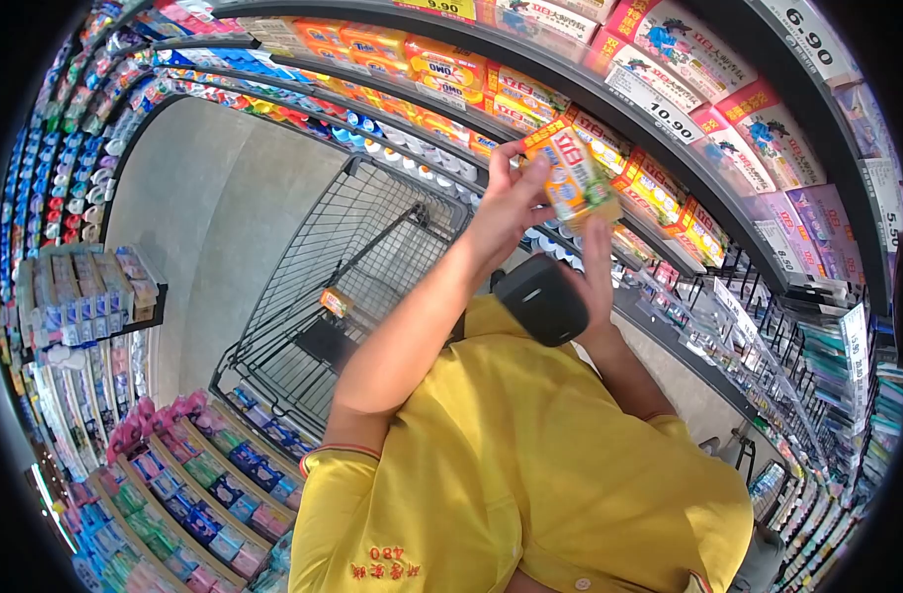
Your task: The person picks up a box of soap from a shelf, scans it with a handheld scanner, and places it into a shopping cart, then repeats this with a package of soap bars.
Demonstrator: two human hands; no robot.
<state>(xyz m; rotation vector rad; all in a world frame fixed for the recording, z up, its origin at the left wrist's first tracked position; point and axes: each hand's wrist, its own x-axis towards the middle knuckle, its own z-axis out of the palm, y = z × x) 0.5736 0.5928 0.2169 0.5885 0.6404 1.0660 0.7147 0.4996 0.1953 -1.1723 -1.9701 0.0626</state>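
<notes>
My left hand (512, 201) is closed around the upper left side of an orange and yellow soap pack (572, 174), which is tilted in front of the shelves. At the pack's lower end are the fingers of my right hand (598, 275), touching it, with part of the palm hidden. A rounded black device (541, 300) covers that part of the hand; how it is attached cannot be seen. One small orange pack (336, 302) lies in the wire shopping cart (303, 232) to my left.
Shelves (530, 59) of similar soap packs and pink-and-white boxes (684, 44) curve overhead with price tags. Hanging goods line the right side. Stacked boxes (76, 292) and low racks of packaged goods (184, 484) stand at left. Grey floor (224, 168) shows beside the cart.
</notes>
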